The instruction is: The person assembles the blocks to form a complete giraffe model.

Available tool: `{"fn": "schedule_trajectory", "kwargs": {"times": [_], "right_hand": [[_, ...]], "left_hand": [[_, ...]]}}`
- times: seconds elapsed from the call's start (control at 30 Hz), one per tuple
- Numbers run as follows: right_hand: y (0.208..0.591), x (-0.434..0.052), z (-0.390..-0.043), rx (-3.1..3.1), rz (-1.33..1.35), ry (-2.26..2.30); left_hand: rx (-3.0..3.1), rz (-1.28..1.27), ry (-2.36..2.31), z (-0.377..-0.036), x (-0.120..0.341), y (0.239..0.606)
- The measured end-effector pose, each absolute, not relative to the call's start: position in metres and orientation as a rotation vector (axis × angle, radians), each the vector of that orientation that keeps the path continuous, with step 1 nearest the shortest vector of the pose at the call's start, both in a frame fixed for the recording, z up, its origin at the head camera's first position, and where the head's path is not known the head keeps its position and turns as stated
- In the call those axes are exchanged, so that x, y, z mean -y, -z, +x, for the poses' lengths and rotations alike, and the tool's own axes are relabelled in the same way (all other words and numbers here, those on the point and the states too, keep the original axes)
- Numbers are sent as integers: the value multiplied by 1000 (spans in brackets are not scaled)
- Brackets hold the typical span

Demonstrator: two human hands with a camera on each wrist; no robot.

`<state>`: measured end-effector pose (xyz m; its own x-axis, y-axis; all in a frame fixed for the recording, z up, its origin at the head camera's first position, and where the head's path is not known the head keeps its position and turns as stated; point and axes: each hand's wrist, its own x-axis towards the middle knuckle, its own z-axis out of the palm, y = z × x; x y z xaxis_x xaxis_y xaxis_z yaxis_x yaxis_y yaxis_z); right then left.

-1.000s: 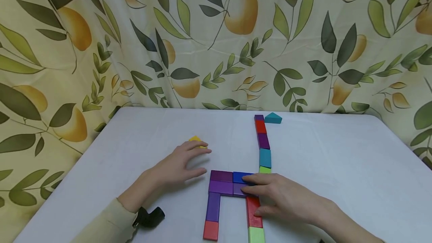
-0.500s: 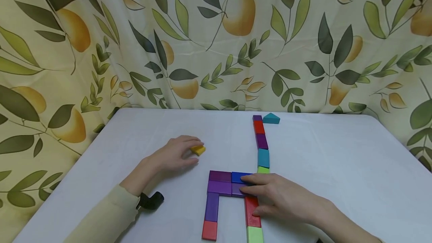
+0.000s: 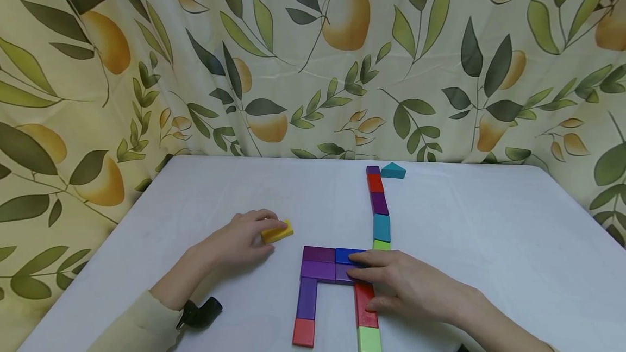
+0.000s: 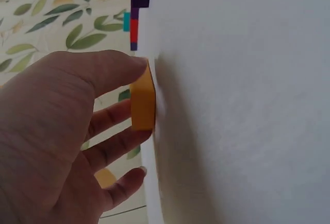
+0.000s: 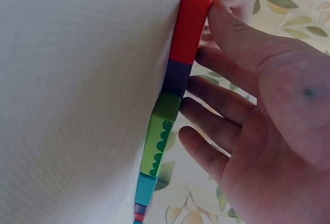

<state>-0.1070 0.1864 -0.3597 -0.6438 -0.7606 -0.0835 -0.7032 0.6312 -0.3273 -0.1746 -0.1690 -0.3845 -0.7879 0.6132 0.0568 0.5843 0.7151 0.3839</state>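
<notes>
Between the thumb and fingers of my left hand (image 3: 239, 238) is a yellow block (image 3: 277, 232), left of the block layout. The left wrist view shows the thumb at one end of the yellow block (image 4: 143, 100) and a finger at the other. My right hand (image 3: 415, 287) rests its fingertips on the blue block (image 3: 345, 255) and the purple block (image 3: 344, 274). Its thumb touches the red block (image 3: 364, 308). Those fingers are spread and fairly straight, as the right wrist view also shows. Part of the layout is hidden under this hand.
A column of blocks, including a teal block (image 3: 382, 227), runs toward the table's far edge. At its far end lies a teal triangular block (image 3: 393, 170). Purple and red blocks (image 3: 304, 333) form a left leg. A patterned curtain (image 3: 313, 69) hangs behind the white table (image 3: 489, 232).
My left hand has taken hold of the yellow block and drawn it nearer, slightly left. The right hand has stayed on the layout, its fingers in the same place.
</notes>
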Motion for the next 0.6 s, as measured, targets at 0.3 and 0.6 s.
{"fn": "schedule_trajectory", "kwargs": {"times": [0.3,0.6], "right_hand": [[360,-186,-107,-2634,-1202,411],[360,-186,-107,-2630,-1205,409]], "left_hand": [[-2774,963,-624,-151,166,381],[-2683,1052,-641,-129,165,376]]}}
